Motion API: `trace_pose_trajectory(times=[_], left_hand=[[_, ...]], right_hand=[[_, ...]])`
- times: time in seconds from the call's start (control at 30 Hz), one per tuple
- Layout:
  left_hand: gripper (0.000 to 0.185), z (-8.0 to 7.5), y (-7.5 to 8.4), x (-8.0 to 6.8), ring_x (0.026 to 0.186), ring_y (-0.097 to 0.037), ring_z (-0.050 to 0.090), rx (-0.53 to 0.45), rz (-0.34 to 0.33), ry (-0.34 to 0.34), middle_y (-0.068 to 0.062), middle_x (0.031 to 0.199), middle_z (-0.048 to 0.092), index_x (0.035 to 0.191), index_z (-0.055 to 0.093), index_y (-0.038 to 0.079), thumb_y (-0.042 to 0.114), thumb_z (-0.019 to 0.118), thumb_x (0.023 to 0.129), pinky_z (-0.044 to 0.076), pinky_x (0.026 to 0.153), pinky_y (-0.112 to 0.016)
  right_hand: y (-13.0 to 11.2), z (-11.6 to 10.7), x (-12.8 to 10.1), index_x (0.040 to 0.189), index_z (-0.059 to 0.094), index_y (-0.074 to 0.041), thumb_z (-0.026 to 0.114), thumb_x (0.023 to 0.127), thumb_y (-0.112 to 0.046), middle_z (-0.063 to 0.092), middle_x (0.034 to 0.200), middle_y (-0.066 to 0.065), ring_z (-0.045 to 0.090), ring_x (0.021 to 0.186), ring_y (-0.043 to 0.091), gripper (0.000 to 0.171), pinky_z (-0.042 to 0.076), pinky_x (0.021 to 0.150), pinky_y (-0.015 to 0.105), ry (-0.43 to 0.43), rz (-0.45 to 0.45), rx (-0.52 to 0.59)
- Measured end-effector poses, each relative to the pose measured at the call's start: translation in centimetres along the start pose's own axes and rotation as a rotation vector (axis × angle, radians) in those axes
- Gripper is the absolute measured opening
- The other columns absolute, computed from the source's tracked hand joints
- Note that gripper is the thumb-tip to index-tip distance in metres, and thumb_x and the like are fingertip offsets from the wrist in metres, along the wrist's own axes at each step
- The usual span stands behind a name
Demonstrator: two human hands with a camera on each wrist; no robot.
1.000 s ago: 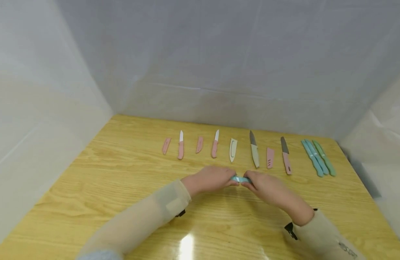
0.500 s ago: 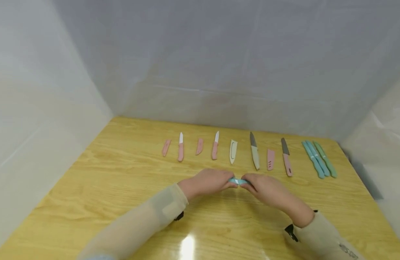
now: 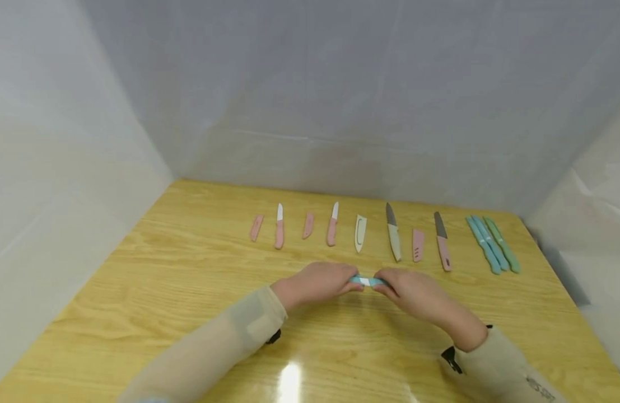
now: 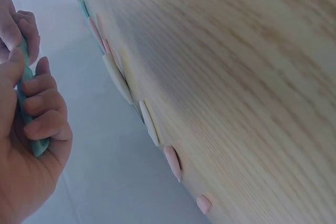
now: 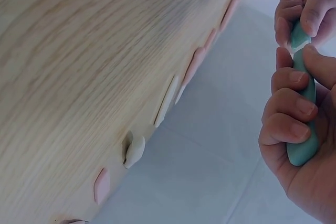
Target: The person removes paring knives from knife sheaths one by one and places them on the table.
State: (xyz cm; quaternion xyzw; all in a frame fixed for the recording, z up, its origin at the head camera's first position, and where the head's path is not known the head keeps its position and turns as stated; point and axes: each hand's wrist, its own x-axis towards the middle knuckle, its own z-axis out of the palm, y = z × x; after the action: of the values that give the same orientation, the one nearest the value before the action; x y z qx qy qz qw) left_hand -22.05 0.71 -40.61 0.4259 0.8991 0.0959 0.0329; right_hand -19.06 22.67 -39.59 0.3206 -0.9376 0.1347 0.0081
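Both hands meet over the middle of the wooden table and hold one small teal knife between them. A short strip of white blade shows where the hands meet. My left hand has its fingers curled round one teal end. My right hand grips the other teal end in its curled fingers. I cannot tell which end is the handle and which the cover. In each wrist view the other hand's fingertips pinch the far part of the knife.
A row lies along the back of the table: pink covers, pink-handled knives, a cream cover, a cream knife, another pink knife, and covered teal and green knives. White walls close in three sides.
Both hands have drifted slightly left with the teal knife and keep the same grip. The row of knives has not moved.
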Motion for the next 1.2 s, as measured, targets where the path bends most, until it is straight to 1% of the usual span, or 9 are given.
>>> trace_pose_trajectory(times=[0.27,0.4,0.5,0.63,0.87,1.0,1.2], left_hand=[[0.028,0.09,0.18,-0.25,0.058,-0.002,0.042,0.031,-0.013,0.004,0.009,0.073,0.052,0.095,0.057,0.015,0.040,0.045,0.102,0.037,0.050,-0.014],[0.029,0.07,0.27,-0.36,0.058,-0.002,0.044,0.042,-0.005,0.004,0.008,0.076,0.056,0.097,0.058,0.014,0.039,0.046,0.102,0.039,0.052,-0.013],[0.029,0.02,0.27,-0.46,0.058,-0.001,0.045,0.057,-0.004,0.006,0.008,0.077,0.057,0.097,0.059,0.014,0.039,0.046,0.102,0.039,0.052,-0.013],[0.030,-0.01,0.17,-0.66,0.058,-0.001,0.044,0.065,-0.013,0.006,0.009,0.076,0.055,0.098,0.059,0.014,0.040,0.045,0.102,0.038,0.051,-0.013],[0.029,0.04,0.05,-0.85,0.057,-0.001,0.043,0.035,-0.020,0.005,0.009,0.076,0.055,0.099,0.059,0.014,0.040,0.045,0.102,0.038,0.051,-0.013],[0.029,0.08,0.05,-0.79,0.058,-0.001,0.043,0.028,-0.012,0.004,0.009,0.076,0.056,0.099,0.059,0.014,0.039,0.046,0.102,0.038,0.052,-0.013],[0.027,0.04,0.03,-0.86,0.058,-0.001,0.042,-0.027,-0.027,-0.009,0.009,0.074,0.053,0.098,0.059,0.014,0.038,0.046,0.102,0.038,0.053,-0.014]], right_hand=[[-0.21,0.15,-0.21,0.106,0.066,-0.009,0.057,0.098,-0.024,0.066,0.087,-0.004,0.049,0.064,-0.001,0.019,0.041,0.056,0.020,0.011,-0.001,-0.009],[-0.16,0.30,-0.33,0.105,0.065,-0.009,0.057,0.098,-0.023,0.064,0.084,-0.005,0.045,0.061,-0.002,0.018,0.040,0.055,0.019,-0.010,0.018,0.011],[-0.12,0.41,-0.37,0.105,0.065,-0.010,0.057,0.098,-0.023,0.063,0.084,-0.006,0.045,0.060,-0.002,0.017,0.040,0.056,0.020,-0.024,0.032,0.021],[-0.14,0.45,-0.26,0.106,0.065,-0.010,0.057,0.098,-0.023,0.064,0.085,-0.006,0.046,0.061,-0.002,0.017,0.040,0.056,0.020,-0.020,0.024,0.018],[-0.15,0.40,-0.16,0.106,0.065,-0.009,0.057,0.098,-0.023,0.064,0.086,-0.005,0.046,0.062,-0.002,0.018,0.041,0.057,0.020,-0.017,0.005,0.023],[-0.09,0.35,-0.17,0.105,0.065,-0.008,0.056,0.098,-0.023,0.065,0.085,-0.005,0.045,0.062,-0.002,0.019,0.040,0.056,0.019,-0.008,-0.009,0.024],[-0.09,0.30,-0.20,0.106,0.065,-0.009,0.056,0.098,-0.024,0.064,0.085,-0.006,0.045,0.062,-0.002,0.019,0.039,0.056,0.020,-0.018,0.000,0.032]])
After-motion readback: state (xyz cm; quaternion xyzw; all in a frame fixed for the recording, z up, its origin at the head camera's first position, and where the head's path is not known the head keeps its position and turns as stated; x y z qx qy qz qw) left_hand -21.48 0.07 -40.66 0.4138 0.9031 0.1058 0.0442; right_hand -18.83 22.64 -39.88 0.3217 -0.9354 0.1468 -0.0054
